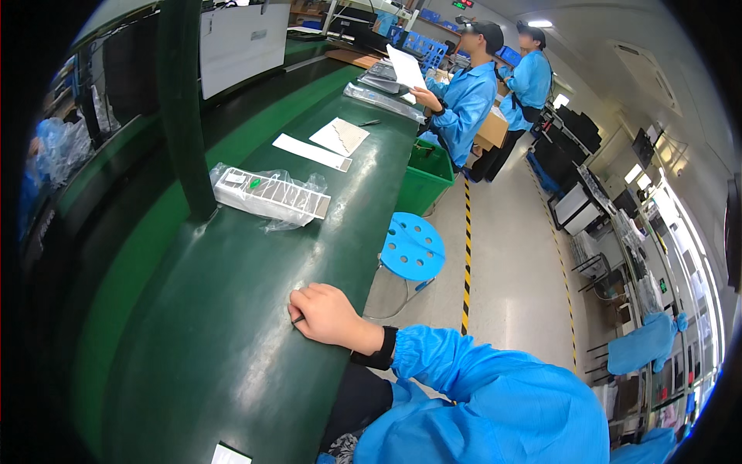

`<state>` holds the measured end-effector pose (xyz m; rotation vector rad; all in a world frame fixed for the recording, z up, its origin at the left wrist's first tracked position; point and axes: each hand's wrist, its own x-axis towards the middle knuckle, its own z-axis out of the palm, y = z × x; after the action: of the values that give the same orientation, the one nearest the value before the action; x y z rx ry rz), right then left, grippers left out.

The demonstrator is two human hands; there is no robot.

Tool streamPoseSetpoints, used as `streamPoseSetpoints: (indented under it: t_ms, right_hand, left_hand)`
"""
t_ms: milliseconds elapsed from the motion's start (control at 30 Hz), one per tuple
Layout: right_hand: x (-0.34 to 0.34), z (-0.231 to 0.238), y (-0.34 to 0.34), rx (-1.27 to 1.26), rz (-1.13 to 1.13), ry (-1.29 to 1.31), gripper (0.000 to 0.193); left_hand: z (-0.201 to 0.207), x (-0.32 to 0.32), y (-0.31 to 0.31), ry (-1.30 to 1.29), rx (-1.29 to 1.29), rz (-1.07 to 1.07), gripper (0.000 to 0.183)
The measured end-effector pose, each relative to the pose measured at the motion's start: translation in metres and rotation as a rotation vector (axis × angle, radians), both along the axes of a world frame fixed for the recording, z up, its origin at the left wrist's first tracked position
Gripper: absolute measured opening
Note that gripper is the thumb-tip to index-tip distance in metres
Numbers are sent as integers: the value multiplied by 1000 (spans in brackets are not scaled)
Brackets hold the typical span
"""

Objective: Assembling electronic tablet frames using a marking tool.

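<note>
A slim dark item (298,319), something like a pen, is tucked in the right hand (328,313) near the outer edge of the table (209,309). It pokes out on the thumb side; the short piece showing slants from upper right to lower left, toward the tabletop. The rest is hidden in the grip, and I can't tell from here whether its end touches the surface. The fingers (308,293) are curled in close around it, with hardly any gap.

The right hand is plainly the nearer one; the left hand is out of sight. It sits low over the tabletop, knuckles up, wrist by the edge. Behind it come a black wristband (379,348) and a blue sleeve (444,356), the forearm reaching in from the lower right.

Up and to the left, well apart from the hand, lies a plastic-wrapped package (270,193) with white slats, its long side running mostly left to right. Past it are a white strip (309,152), a pale sheet (340,138) and a dark pen (370,123). A white card (230,455) peeps in at the lower edge. A blue stool (405,237) stands just off the table.
</note>
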<state>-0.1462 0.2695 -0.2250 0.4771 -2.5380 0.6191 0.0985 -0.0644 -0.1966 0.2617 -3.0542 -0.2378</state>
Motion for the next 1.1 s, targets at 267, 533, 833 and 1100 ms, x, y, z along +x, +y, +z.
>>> streamPoseSetpoints:
  t_ms: [267, 533, 833, 1100]
  right_hand:
    - [-1, -2, -3, 5, 27, -17, 12]
    - [1, -1, -4, 20, 22, -4, 12]
    - [-3, -4, -4, 19, 33, -8, 14]
    - [-4, -10, -6, -1, 9, 44, 15]
  left_hand:
    - [5, 1, 1, 17, 9, 17, 57]
    - [11, 2, 3, -40, 0, 43, 58]
    - [14, 3, 10, -26, 29, 54, 59]
    - [16, 3, 11, 0, -20, 35, 58]
